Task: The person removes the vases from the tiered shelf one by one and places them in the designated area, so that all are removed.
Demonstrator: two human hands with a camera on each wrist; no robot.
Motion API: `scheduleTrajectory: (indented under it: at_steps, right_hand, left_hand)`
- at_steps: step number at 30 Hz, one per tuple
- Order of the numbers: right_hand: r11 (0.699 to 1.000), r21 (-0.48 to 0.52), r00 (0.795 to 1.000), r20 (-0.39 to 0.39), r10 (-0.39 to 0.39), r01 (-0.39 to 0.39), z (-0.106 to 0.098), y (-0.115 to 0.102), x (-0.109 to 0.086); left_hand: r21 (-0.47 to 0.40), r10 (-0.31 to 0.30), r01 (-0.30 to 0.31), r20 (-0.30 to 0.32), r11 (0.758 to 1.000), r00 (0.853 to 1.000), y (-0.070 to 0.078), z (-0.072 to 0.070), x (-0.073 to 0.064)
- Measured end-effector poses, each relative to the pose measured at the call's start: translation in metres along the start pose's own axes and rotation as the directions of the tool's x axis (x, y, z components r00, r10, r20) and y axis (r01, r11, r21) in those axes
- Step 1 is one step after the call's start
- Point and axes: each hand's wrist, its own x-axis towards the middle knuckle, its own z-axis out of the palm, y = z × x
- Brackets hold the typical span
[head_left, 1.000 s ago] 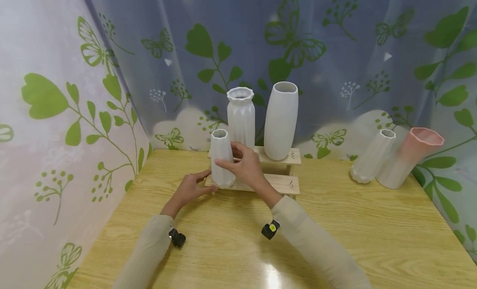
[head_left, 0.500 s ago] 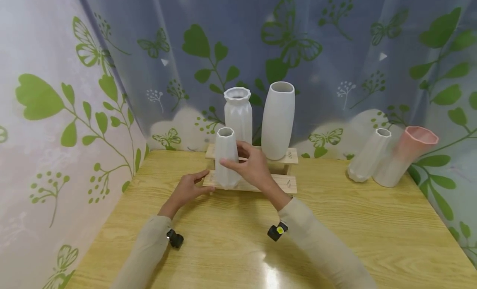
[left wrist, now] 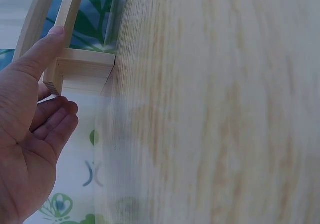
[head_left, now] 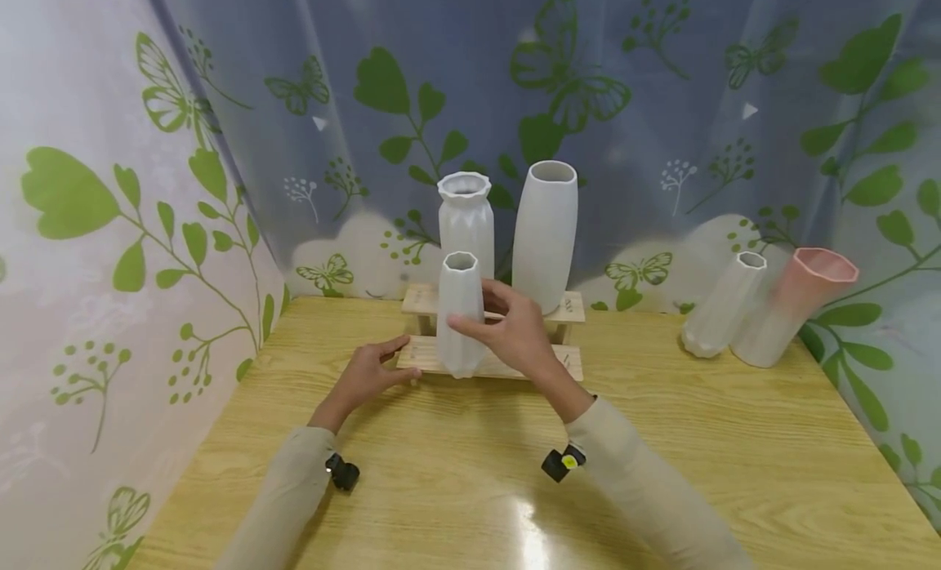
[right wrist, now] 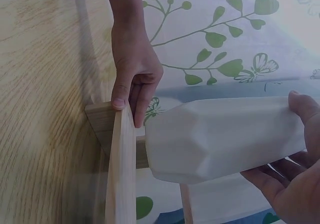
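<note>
Moved white vase (head_left: 459, 305) away from left end of lower shelf (head_left: 421, 355), clamped in right grip (head_left: 520, 331); pinching that end with left grip (head_left: 367, 376); apparently still adjusting placement.

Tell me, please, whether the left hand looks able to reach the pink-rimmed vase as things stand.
Probably not: the left hand holds the wooden stand, the pink-rimmed vase is far to the right, and the right hand, gripping a faceted white vase, is between them.
</note>
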Motion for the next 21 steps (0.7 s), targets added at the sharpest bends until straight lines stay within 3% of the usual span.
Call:
scheduleTrajectory:
  at_steps: [21]
  right_hand:
    - [0.997,-0.072,0.998,-0.064,-0.016,0.011,-0.046,-0.001,-0.020]
  left_hand:
    - [-0.005,-0.033,0.033,0.019,0.999,0.999,0.001,0.000,-0.001]
